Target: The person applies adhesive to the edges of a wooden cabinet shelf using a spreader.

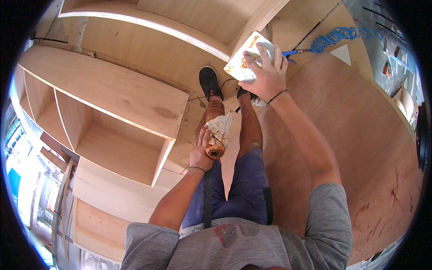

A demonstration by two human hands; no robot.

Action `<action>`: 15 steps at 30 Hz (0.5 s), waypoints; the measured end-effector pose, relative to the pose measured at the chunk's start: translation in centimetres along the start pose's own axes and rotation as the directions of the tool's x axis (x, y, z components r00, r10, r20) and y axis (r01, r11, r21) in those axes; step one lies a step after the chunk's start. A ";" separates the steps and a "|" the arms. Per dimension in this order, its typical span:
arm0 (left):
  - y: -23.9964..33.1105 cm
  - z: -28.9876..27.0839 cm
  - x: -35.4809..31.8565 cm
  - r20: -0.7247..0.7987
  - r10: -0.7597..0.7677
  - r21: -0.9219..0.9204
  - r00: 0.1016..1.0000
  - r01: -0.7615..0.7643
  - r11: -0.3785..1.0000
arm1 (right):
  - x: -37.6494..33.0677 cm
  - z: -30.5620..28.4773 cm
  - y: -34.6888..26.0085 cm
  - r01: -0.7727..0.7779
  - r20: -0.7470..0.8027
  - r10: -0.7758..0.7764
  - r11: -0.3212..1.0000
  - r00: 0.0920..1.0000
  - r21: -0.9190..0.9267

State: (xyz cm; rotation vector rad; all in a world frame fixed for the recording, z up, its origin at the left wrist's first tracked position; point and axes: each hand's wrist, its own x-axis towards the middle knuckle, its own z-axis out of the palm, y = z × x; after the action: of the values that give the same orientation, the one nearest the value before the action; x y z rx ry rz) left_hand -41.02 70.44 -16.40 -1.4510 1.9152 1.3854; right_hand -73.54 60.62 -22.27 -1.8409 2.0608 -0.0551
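Observation:
My left hand [201,152] grips a glue-stained brown cylinder [215,120] wrapped partly in a dirty white rag, held over my left leg. My right hand [266,74] reaches forward and holds a white container [265,46] against a small pale board smeared with yellowish glue [240,63], at the edge of a plywood panel. My two feet in black shoes [209,82] stand on the wooden floor below.
A plywood shelf unit with open compartments [112,117] lies to the left. A wide reddish-brown plywood sheet [360,135] spreads to the right. A coiled blue air hose [335,37] runs at the top right. More plywood panels [148,22] sit ahead.

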 end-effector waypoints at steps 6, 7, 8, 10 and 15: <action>0.1 -0.3 0.0 -0.018 0.017 0.014 1.000 -0.017 1.000 | -0.6 -1.3 -0.6 -0.018 0.009 0.018 1.000 1.000 0.011; 0.3 -0.3 0.0 -0.015 0.015 0.021 1.000 -0.015 1.000 | -0.4 -1.0 -0.7 -0.010 -0.010 0.010 1.000 1.000 0.017; 0.3 -0.2 0.0 -0.018 0.018 0.022 1.000 -0.018 1.000 | -0.3 -0.8 -0.7 -0.004 -0.030 0.005 1.000 1.000 0.020; 0.2 0.0 0.0 -0.022 0.023 0.026 1.000 -0.022 0.999 | -0.1 -0.3 -0.6 -0.016 -0.024 0.016 1.000 1.000 0.019; 0.1 -0.1 -0.1 -0.003 -0.014 -0.020 1.000 0.014 1.000 | -0.4 0.0 -0.4 -0.045 0.000 0.045 0.999 0.999 0.012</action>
State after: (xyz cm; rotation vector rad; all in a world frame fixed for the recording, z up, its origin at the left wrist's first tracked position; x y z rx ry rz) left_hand -41.11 70.42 -16.26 -1.4742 1.8945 1.4009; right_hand -73.10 60.99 -22.06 -1.7874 2.0961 -0.0551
